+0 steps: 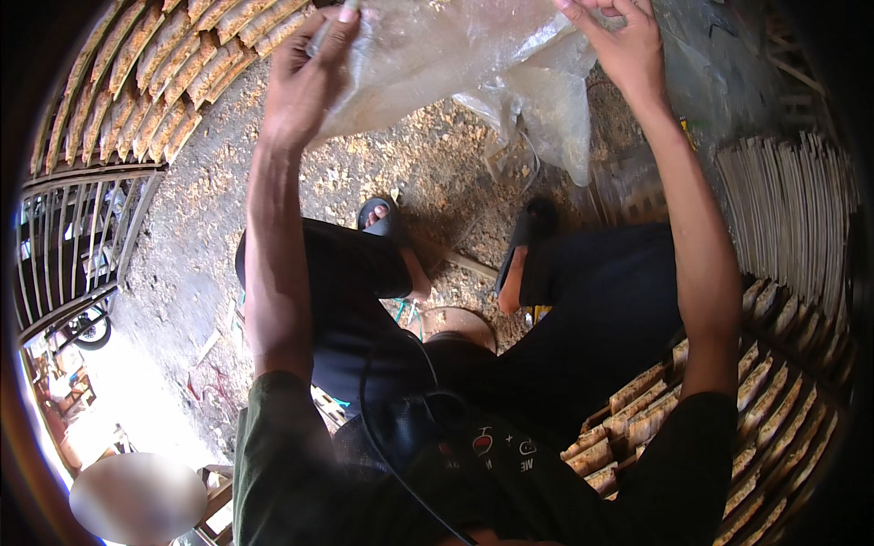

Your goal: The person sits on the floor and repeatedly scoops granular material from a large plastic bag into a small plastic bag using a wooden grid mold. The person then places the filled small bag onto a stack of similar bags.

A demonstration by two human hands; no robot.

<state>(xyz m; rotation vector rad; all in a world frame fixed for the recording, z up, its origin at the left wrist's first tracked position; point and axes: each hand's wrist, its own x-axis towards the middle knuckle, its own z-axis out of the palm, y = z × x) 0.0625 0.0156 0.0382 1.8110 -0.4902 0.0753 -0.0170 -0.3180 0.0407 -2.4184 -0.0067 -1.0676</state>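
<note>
A large crumpled translucent plastic sheet spans the top of the head view and hangs down in folds. My left hand grips it at the upper left, thumb pressed against a pale bunched edge. My right hand holds the sheet at the upper right, its fingertips partly cut off by the frame. Below, my two sandalled feet rest apart on a grey floor strewn with pale flakes, with a short wooden strip and a round object between my legs.
Racks of pale golden slatted pieces stand upper left and lower right. Thin grey strips are stacked at the right. A slatted frame is at the left, near a wheel. A blurred oval shape sits lower left.
</note>
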